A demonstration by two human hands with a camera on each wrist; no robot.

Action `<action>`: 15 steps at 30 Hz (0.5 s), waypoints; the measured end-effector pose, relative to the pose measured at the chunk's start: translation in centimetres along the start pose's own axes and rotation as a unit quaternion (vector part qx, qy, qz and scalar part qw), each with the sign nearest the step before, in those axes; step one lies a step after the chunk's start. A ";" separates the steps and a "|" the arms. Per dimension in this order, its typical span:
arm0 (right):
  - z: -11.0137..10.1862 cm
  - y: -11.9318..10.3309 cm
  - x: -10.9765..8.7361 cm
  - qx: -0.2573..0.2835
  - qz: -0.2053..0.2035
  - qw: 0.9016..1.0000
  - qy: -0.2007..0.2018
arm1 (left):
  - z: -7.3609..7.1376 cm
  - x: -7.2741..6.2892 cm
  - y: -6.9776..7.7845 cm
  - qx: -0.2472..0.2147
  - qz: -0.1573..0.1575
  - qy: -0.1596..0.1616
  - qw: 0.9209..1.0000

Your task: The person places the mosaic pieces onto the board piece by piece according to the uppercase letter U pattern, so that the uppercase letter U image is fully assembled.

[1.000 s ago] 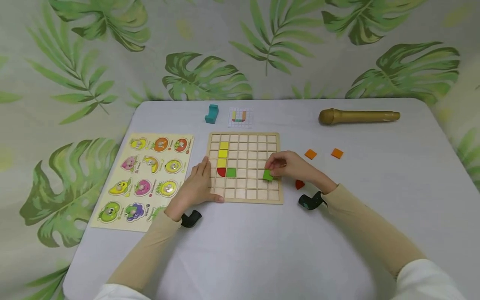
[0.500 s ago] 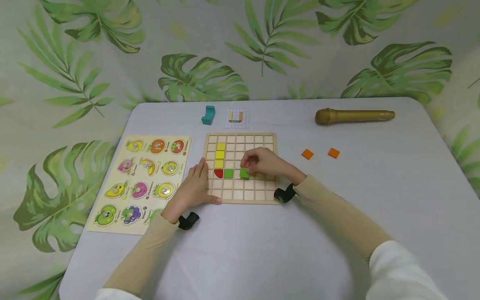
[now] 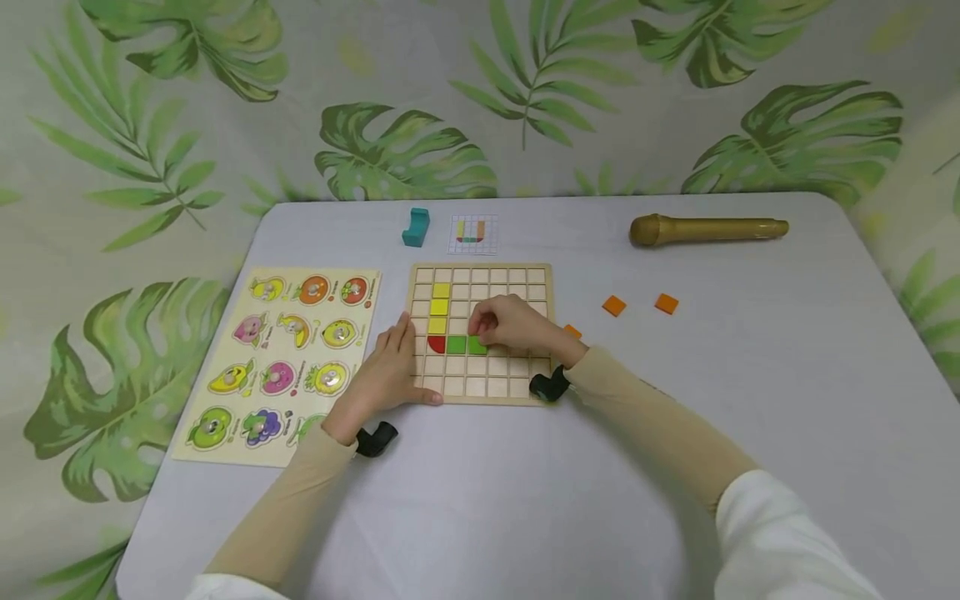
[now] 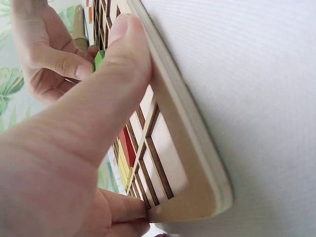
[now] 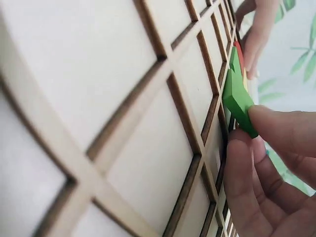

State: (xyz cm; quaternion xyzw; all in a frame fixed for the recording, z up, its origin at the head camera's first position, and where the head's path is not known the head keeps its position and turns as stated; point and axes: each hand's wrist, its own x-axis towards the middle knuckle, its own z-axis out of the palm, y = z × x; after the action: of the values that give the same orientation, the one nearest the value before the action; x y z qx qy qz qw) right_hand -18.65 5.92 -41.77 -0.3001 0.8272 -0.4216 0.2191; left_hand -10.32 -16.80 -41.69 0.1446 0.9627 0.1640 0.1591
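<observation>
The grid board [image 3: 476,387] is wooden, with a raised lattice of square cells. My left hand [image 3: 386,375] rests along its left edge, fingers extended, the thumb [image 4: 123,64] lying on the near rim. My right hand [image 3: 517,325] pinches a green square tile [image 5: 239,101] between thumb and fingertips. That tile is tilted in the right wrist view, one edge down at a cell beside another green tile [image 3: 456,345]. To the left of these sits a red quarter-round tile [image 3: 436,344], below a column of yellow tiles [image 3: 439,307].
Loose orange tiles [image 3: 614,306] lie right of the board, one partly behind my right wrist. A fruit puzzle board [image 3: 300,383] is at the left. At the back are a teal block [image 3: 416,227], a pattern card [image 3: 473,234] and a brown microphone-shaped stick [image 3: 708,231].
My right hand has carried the green tile leftward across the board to beside the other green one. The loose red piece is now hidden behind the right forearm. The left hand stays in place.
</observation>
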 end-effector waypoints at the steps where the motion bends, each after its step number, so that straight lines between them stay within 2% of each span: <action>1: 0.1 -0.1 0.0 -0.012 0.003 1.000 0.003 | 0.0 0.0 0.0 -0.001 -0.001 -0.001 1.000; 9: 0.7 -0.9 0.2 -0.107 0.008 0.994 0.016 | -0.1 -0.1 -0.1 -0.004 0.000 -0.001 1.000; 15: 0.8 -0.8 0.2 -0.113 0.004 0.993 0.017 | -0.1 -0.3 0.0 -0.009 0.002 0.001 1.000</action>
State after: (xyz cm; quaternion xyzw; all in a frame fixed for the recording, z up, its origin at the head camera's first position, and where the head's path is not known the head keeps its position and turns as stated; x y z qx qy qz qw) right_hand -18.05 5.01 -41.60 -0.3128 0.8744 -0.3293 0.1711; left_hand -10.13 -16.89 -41.51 0.1451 0.9610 0.1734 0.1592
